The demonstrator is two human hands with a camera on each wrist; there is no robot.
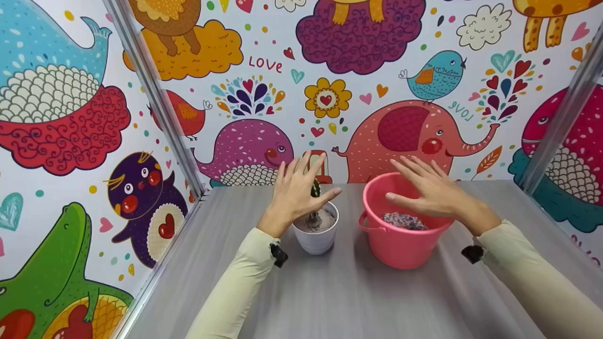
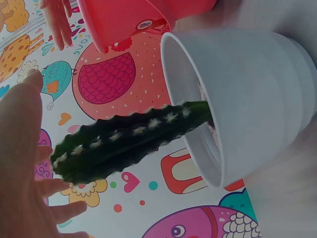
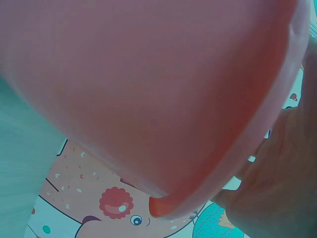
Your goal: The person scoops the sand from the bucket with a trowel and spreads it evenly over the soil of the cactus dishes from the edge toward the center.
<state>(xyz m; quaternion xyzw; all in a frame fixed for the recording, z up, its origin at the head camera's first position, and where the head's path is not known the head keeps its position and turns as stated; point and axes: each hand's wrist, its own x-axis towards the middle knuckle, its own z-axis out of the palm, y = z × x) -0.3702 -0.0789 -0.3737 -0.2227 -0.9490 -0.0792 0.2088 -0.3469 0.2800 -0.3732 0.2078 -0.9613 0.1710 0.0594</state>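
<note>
My left hand (image 1: 297, 190) is held over a cactus (image 2: 131, 139) in a white pot (image 1: 316, 241), its fingers spread and holding nothing. In the left wrist view the cactus rises, green and ridged with pale spines, from the pot and stands close to the palm. Over the pink bucket (image 1: 405, 247) hovers my right hand (image 1: 433, 193), fingers straight and thumb apart. Inside the bucket lies a heap of small multicoloured pebbles (image 1: 403, 220). The bucket's wall fills most of the right wrist view, with the right hand beyond its rim.
Both containers stand side by side on a grey wood-grain table (image 1: 348, 301). The bucket's handle (image 1: 374, 229) hangs down on its left side. Behind and to the left rise panels printed with cartoon animals, joined by a metal corner post (image 1: 155, 94).
</note>
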